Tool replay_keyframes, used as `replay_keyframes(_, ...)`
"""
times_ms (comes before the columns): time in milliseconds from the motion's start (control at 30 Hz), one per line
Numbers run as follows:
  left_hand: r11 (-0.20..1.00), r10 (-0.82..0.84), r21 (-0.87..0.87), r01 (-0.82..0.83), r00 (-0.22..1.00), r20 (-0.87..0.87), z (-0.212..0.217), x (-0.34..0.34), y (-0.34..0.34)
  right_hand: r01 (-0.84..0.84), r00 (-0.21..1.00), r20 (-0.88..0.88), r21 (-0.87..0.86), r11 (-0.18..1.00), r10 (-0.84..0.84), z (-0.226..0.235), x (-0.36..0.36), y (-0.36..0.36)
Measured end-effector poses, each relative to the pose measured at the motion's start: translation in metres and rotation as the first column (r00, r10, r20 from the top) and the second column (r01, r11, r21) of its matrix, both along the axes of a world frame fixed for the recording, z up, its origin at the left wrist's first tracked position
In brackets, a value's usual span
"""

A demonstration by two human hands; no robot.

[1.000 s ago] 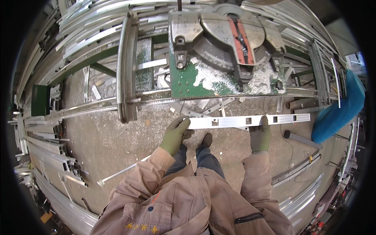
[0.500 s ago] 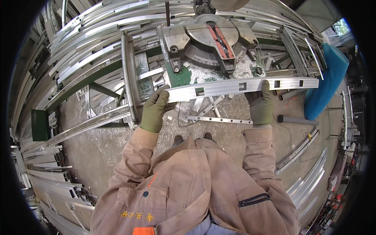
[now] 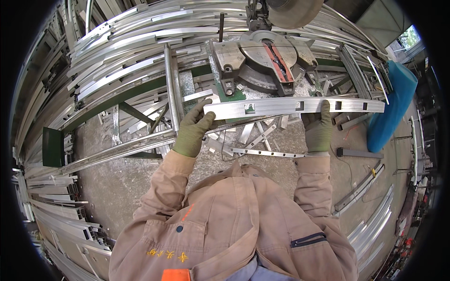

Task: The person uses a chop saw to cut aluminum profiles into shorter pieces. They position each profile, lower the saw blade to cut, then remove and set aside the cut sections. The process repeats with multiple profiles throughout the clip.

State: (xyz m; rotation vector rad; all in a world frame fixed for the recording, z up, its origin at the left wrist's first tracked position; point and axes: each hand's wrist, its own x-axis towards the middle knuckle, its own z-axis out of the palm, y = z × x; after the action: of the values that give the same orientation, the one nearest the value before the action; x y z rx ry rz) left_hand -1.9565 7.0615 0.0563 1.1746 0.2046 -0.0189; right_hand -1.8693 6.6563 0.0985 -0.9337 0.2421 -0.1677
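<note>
Held level across the chest in front of the mitre saw [image 3: 269, 56]: a long aluminium profile [image 3: 281, 107], silver-grey, flat and ribbed lengthwise, with several small rectangular cut-outs spaced along its face, 1 near the left end, more toward the right. Gripped near its left end by the left hand [image 3: 193, 132] in an olive-green glove, fingers wrapped under the edge and thumb up beside the end. Gripped right of the middle by the right hand [image 3: 318, 127], gloved the same, closed around the lower edge, with the right part of the profile reaching well past it toward a blue padded thing [image 3: 391, 110]. Raised above the concrete floor [image 3: 108, 187], clear of the saw's round turntable with its red-edged slot. Below the profile, on the floor, a shorter slotted strip [image 3: 267, 152] among offcuts. To the left and behind, stacks of long aluminium bars [image 3: 122, 51] on a green frame.
</note>
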Motion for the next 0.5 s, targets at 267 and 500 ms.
replay_keyframes(267, 0.999, -0.023, 0.042, 0.022, 0.999, 0.034, 0.012, -0.004, 0.003, -0.004, 1.0, 0.018, -0.019, 1.0, 0.004, 0.001, -0.005, 0.005)
replay_keyframes(500, 0.997, -0.06, 0.044, 0.057, 0.995, 0.076, 0.006, 0.0, -0.003, -0.034, 0.999, 0.006, 0.04, 0.999, 0.034, -0.025, 0.001, -0.012)
